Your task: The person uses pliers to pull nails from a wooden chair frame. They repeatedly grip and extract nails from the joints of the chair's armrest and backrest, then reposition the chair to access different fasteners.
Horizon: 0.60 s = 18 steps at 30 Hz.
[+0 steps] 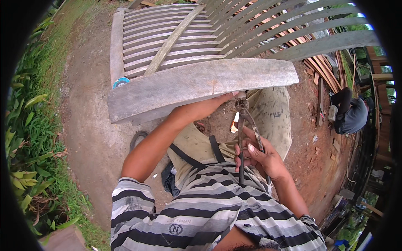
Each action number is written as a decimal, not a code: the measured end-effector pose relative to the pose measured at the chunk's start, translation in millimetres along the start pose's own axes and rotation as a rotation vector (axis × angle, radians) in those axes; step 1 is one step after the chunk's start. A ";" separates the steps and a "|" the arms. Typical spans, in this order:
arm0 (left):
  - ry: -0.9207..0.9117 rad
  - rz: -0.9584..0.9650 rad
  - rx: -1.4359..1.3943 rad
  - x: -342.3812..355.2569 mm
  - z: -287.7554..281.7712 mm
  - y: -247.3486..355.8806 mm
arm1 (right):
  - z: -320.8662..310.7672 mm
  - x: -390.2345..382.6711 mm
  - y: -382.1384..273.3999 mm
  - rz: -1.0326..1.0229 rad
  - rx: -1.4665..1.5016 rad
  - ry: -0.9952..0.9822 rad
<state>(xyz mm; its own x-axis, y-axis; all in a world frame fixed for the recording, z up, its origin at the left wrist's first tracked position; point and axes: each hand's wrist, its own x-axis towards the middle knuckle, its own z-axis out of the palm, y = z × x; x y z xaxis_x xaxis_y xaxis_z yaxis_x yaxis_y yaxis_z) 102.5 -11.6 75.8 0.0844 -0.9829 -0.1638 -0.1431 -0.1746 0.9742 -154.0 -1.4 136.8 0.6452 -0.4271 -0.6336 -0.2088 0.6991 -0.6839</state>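
A weathered grey slatted wooden bench point(167, 29) lies tilted before me, its broad curved end board point(201, 80) crossing nearest. My left hand point(215, 104) reaches up against that board's underside, with its fingers mostly hidden there; whether they grip cannot be made out. Dark long-handled pincers point(242, 127) have their jaws just below the board, close beside the left fingertips. My right hand point(261, 155) is closed around the pincers' handles, which stand somewhat apart. A round blue object point(121, 82) shows at the board's upper left end.
Grass and leafy plants point(37, 138) border the concrete ground on the left. At the right, another person point(349, 115) in dark clothing crouches on reddish dirt, near stacked wooden planks point(322, 73). A dark bag point(167, 175) lies beside my legs.
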 end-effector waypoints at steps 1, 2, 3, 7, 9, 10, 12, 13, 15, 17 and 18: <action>-0.027 -0.007 -0.047 -1.0 -1.4 3.6 | -6.8 2.6 2.7 -0.006 0.104 -0.100; -0.018 -0.001 -0.046 -1.1 -1.8 2.7 | -12.6 7.1 5.4 -0.015 0.205 -0.203; -0.010 0.004 -0.046 -1.0 -1.6 0.0 | -17.1 11.4 10.1 -0.023 0.305 -0.305; -0.016 -0.001 -0.045 3.3 0.6 -4.4 | -27.7 25.7 30.9 -0.010 0.616 -0.489; -0.001 0.016 0.034 2.6 -1.6 -1.3 | -30.6 21.0 29.9 -0.023 0.496 -0.412; 0.004 0.027 0.073 2.1 -3.0 1.1 | -30.8 17.9 27.6 -0.030 0.437 -0.370; 0.036 0.041 0.072 -2.7 -5.0 7.8 | -24.2 8.3 17.4 -0.031 0.377 -0.327; 0.052 0.049 0.071 -4.2 -4.9 9.9 | -20.9 4.6 12.5 -0.031 0.346 -0.305; 0.079 0.071 0.074 -4.0 -2.4 6.9 | -16.5 1.9 5.6 0.004 0.290 -0.250; 0.085 0.064 0.076 -3.7 -2.1 7.0 | -8.8 -2.5 4.5 0.019 0.240 -0.176; 0.077 0.046 0.077 -3.7 -2.2 9.2 | -8.9 -3.5 3.2 0.035 0.217 -0.173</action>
<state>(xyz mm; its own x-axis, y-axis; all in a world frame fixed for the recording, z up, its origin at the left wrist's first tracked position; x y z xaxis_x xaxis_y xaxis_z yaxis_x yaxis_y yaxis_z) 103.1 -9.5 85.7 0.1506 -0.9831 -0.1039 -0.2238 -0.1363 0.9650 -163.6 -2.8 133.6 0.7599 -0.3093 -0.5717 -0.0826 0.8264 -0.5570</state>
